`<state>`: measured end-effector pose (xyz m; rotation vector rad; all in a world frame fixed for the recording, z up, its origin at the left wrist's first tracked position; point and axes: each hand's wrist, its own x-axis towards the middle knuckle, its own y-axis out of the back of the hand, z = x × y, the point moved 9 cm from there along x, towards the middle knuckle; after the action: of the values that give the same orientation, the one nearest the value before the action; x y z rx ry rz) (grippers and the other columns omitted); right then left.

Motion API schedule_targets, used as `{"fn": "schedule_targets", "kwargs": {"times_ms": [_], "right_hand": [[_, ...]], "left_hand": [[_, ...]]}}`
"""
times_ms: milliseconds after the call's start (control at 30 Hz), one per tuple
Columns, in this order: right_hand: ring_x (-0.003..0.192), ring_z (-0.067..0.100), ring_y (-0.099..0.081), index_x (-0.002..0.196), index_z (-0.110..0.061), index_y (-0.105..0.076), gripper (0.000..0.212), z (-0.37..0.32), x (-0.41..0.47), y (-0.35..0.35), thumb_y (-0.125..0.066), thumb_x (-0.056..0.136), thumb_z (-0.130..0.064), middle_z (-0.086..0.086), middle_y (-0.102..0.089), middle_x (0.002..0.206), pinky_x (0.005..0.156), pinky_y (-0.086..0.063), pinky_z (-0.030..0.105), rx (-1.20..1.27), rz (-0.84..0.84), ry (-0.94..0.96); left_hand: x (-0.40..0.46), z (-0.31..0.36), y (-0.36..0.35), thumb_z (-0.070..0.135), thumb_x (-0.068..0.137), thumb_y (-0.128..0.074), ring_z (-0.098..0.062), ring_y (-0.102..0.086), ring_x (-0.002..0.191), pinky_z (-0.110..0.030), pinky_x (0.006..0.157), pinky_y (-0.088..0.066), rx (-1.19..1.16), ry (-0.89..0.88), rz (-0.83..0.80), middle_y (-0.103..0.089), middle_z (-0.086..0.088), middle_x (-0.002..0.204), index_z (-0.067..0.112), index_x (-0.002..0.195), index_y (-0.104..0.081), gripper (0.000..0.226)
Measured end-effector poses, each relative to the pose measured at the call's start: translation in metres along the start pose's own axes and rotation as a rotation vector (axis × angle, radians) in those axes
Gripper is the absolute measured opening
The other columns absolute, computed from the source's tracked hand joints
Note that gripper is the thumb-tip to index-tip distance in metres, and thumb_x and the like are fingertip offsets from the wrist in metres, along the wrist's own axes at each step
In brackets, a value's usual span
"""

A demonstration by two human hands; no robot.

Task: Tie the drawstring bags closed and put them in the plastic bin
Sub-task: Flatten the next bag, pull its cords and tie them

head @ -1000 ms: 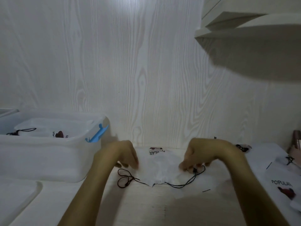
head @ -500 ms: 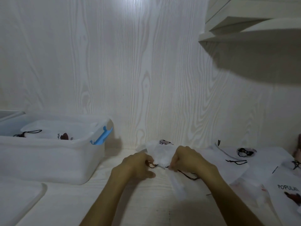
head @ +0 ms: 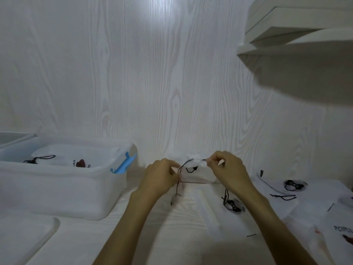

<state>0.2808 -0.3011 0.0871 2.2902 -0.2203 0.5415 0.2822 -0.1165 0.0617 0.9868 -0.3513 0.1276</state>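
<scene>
A small white drawstring bag [head: 198,172] with a black print is held up off the table between my hands. My left hand [head: 161,177] pinches its black cord [head: 181,183] on the left side. My right hand [head: 227,169] pinches the gathered top and the cord on the right. A stretch of cord runs taut between both hands, and loose ends dangle below my left hand. The clear plastic bin [head: 63,190] with a blue latch stands at the left, with a white bag [head: 76,159] lying inside.
Several more white drawstring bags [head: 282,190] lie spread over the table to the right, some printed with black bows or "POPULAR". A clear lid [head: 21,238] lies at the front left. White shelves [head: 298,31] jut out at the upper right. A wood-grain wall is close behind.
My hands lifted the bag off the table and drew apart, pulling the cord taut. The bag's top is now gathered.
</scene>
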Motion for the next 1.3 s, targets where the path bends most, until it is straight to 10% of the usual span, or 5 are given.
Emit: {"fn": "schedule_targets", "kwargs": {"times_ms": [300, 633, 1000, 1167, 1300], "right_hand": [[0.078, 0.016, -0.063, 0.084, -0.021, -0.061, 0.018, -0.024, -0.005, -0.009, -0.052, 0.093, -0.034, -0.011, -0.059, 0.073, 0.067, -0.043, 0.029, 0.155, 0.025, 0.044], [0.056, 0.003, -0.053, 0.082, -0.028, -0.061, 0.015, -0.032, -0.008, -0.023, -0.052, 0.093, -0.033, -0.019, -0.056, 0.066, 0.059, -0.039, 0.023, 0.088, -0.084, 0.099], [0.062, 0.007, -0.065, 0.08, -0.025, -0.058, 0.018, -0.026, -0.013, -0.046, -0.049, 0.096, -0.028, -0.016, -0.062, 0.095, 0.065, -0.054, 0.035, 0.121, -0.249, 0.06], [0.066, 0.011, -0.066, 0.081, -0.02, -0.063, 0.018, -0.03, -0.019, -0.056, -0.051, 0.095, -0.023, -0.011, -0.063, 0.099, 0.053, -0.047, 0.018, 0.249, -0.422, 0.026], [0.064, 0.005, -0.061, 0.079, -0.02, -0.069, 0.021, -0.024, -0.022, -0.054, -0.056, 0.093, -0.029, -0.011, -0.066, 0.097, 0.058, -0.047, 0.017, 0.203, -0.499, -0.022]], "left_hand": [[-0.025, 0.01, -0.016, 0.07, 0.089, -0.023, -0.003, -0.058, 0.058, -0.019, 0.06, -0.043, -0.56, 0.31, -0.495, -0.073, 0.008, 0.076, 0.018, 0.101, -0.071, 0.072], [-0.017, -0.022, -0.009, 0.027, 0.095, -0.055, 0.001, -0.061, 0.058, -0.018, 0.057, -0.042, -1.168, 0.508, 0.228, -0.069, 0.008, 0.074, 0.017, 0.081, -0.065, 0.019], [-0.015, -0.001, 0.064, 0.03, 0.096, -0.052, -0.008, -0.067, 0.075, -0.027, 0.072, -0.056, -0.503, 0.005, 0.618, -0.07, 0.003, 0.076, 0.012, 0.087, -0.073, 0.029], [-0.003, 0.003, 0.035, 0.021, 0.102, -0.038, -0.002, -0.07, 0.082, -0.011, 0.073, -0.052, -1.198, 0.05, 0.272, -0.073, 0.004, 0.09, 0.015, 0.099, -0.066, 0.029], [-0.003, 0.001, 0.017, 0.025, 0.097, -0.047, 0.0, -0.058, 0.061, -0.014, 0.067, -0.051, -0.831, 0.113, -0.074, -0.068, 0.012, 0.066, 0.024, 0.091, -0.072, 0.025]]}}
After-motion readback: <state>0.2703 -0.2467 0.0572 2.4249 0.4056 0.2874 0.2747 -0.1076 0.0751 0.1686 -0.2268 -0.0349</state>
